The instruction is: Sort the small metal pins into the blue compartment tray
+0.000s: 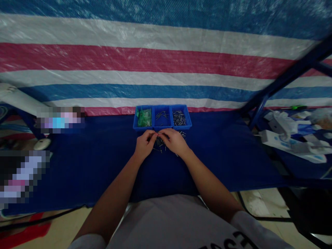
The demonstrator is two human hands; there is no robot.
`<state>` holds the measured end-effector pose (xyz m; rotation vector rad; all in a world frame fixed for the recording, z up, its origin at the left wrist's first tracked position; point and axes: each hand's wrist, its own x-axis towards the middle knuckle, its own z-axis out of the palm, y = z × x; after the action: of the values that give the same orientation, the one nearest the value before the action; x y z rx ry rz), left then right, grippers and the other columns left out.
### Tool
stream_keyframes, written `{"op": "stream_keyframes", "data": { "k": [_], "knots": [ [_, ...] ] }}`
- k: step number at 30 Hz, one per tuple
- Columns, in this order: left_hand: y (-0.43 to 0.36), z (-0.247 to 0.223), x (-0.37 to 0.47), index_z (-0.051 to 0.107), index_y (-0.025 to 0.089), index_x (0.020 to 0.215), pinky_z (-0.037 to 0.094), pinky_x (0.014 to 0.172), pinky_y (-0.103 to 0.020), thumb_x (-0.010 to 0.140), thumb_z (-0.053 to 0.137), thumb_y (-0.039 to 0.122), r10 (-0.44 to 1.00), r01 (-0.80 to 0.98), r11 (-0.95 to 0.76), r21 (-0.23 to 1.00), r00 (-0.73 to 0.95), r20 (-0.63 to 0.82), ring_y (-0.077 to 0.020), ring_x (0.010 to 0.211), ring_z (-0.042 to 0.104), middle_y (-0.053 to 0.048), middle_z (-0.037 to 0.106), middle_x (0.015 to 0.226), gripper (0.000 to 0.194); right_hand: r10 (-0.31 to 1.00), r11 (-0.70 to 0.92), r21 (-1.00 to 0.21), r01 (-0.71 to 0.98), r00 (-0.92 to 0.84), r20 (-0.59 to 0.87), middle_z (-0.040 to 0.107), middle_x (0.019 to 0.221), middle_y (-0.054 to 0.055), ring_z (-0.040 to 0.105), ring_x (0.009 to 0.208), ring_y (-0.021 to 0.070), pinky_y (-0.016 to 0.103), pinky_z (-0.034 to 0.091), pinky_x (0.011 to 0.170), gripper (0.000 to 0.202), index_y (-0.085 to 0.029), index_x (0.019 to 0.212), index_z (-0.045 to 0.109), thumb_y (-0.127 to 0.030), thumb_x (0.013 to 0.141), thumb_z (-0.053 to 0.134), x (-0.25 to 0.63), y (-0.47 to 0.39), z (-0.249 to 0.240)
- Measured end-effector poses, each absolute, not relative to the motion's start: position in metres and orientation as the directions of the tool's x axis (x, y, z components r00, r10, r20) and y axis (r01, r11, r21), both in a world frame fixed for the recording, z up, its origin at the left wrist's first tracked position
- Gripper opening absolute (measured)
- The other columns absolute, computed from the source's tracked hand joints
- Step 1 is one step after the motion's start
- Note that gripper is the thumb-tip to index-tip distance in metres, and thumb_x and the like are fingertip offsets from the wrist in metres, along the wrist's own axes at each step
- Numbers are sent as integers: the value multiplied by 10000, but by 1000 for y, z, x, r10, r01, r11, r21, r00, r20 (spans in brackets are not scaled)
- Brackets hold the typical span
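Over a loose pile of small metal pins [160,148] on the blue table, my left hand [145,143] and my right hand [174,141] meet at their fingertips. Both are pinched on a small thin metal piece [159,133] between them. Just beyond the hands stands a blue tray [162,128] with three compartments. Green plastic packets [144,118] fill the left one, a few pins [162,114] lie in the middle one, and many pins [179,118] are in the right one.
A striped plastic sheet [155,62] hangs behind the blue table [220,155]. At the right, a white power strip [290,147] and other clutter lie on another surface near a blue metal frame [259,107]. Blurred-out objects sit at the left, near a white tube [23,100].
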<state>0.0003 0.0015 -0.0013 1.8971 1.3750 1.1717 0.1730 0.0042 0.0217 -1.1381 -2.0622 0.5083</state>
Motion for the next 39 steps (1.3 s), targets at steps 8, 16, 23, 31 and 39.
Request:
{"op": "stream_keyframes", "data": {
  "k": [8,16,23,31,39],
  "knots": [
    [1,-1,-1,553,182,677,392,521,-222,939,449,389,928,506,-366,781,131,350,-99,497,505,21,554,550,350,839,544,-648,533,-329,434,712,1019,62,647,968,191,340,490,904,185,-207,1049,670,-255,940,529,173,4,22],
    [2,-2,-1,627,186,895,420,546,-213,917,492,393,933,493,-351,796,113,341,-101,539,549,31,585,617,248,826,562,-624,543,-340,448,706,959,57,637,927,190,339,487,876,168,-204,998,673,-247,943,520,174,4,24],
    [2,-5,1,631,198,950,413,533,-205,904,523,386,933,470,-351,810,99,347,-93,520,538,44,562,609,221,834,549,-626,553,-323,447,704,965,65,638,927,188,326,483,878,184,-195,1003,677,-264,947,515,174,4,23],
    [2,-1,-1,630,166,860,403,543,-201,946,441,375,926,509,-372,776,152,345,-88,522,526,35,573,599,295,804,593,-660,462,-296,516,711,944,60,652,902,174,316,514,849,155,-190,1002,684,-228,921,556,171,5,20],
    [2,-2,-2,632,164,831,402,541,-203,947,440,393,935,506,-352,788,147,323,-88,504,518,36,569,577,320,805,593,-687,421,-267,530,717,930,54,663,878,161,302,528,810,141,-191,965,695,-195,908,566,170,3,24]
  ]
}}
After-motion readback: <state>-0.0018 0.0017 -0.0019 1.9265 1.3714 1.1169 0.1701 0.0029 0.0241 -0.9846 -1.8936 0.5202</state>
